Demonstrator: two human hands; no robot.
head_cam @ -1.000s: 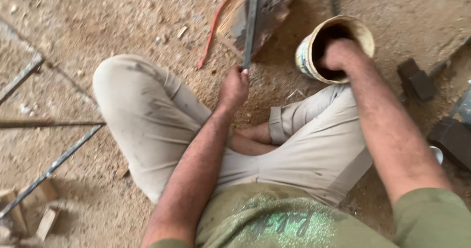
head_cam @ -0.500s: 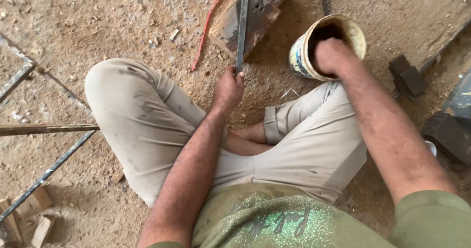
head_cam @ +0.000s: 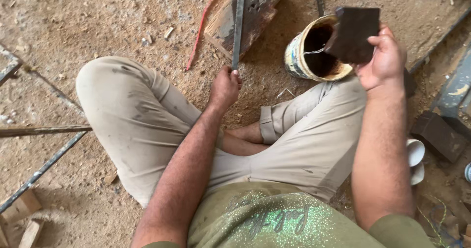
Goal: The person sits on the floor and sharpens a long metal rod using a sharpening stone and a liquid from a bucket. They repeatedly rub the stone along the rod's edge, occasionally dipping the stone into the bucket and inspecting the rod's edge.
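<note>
I sit cross-legged on a sandy floor. My left hand grips the near end of a long dark metal bar that lies over a stained wooden plank. My right hand holds a dark, wet, flat rectangular pad up above a tin can with dark brown liquid inside. The can stands on the ground beside my right knee.
A thin red strip lies left of the plank. Metal rods and wood scraps sit at the left. Dark blocks, a grey metal piece and small white cups are at the right.
My right hand was down in the can; it has come up out of it holding the dark pad. My left hand stays on the bar.
</note>
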